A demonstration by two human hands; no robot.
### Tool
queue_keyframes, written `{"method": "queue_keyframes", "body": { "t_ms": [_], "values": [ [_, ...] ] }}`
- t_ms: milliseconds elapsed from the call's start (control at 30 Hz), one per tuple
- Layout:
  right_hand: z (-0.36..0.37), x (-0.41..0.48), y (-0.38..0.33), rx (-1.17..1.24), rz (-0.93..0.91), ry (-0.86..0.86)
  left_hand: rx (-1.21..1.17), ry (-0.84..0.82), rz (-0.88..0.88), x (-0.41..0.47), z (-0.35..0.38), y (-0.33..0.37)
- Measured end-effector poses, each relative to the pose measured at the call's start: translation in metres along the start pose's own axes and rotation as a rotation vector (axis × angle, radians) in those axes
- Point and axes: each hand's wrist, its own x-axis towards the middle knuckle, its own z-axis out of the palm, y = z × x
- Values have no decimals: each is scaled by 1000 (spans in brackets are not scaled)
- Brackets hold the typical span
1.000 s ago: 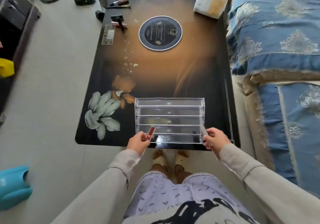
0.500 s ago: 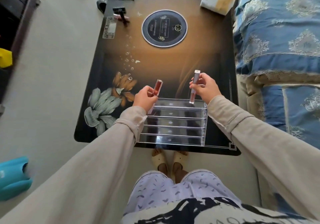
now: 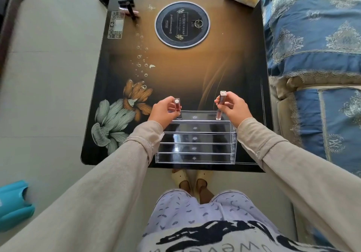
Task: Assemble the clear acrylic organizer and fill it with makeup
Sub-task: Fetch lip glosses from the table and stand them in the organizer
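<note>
The left hand and right hand are no longer sitting at the near edge of the organizer, low in the frame. They are now reaching over its rearmost row, close to the frame's centre. The left tube, which was leaning half a second ago, is now standing almost upright, its lower end going down into the left end of that row. The right tube, earlier held above the row, is now dipping its lower end into the row's right part.
</note>
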Motion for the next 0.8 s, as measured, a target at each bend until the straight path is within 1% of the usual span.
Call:
{"method": "queue_keyframes", "body": {
  "t_ms": [267,367,467,800],
  "values": [
    [-1,-1,4,-59,13,-40,127,-64,49,0,-1,-4],
    [-1,-1,7,-198,-2,-77,173,-85,61,-1,-1,-4],
    [-4,-1,9,-286,34,-115,182,-90,35,-3,1,-4],
    [-3,-1,10,-306,45,-113,228,-105,-30,-3,6,-1]
  ]
}}
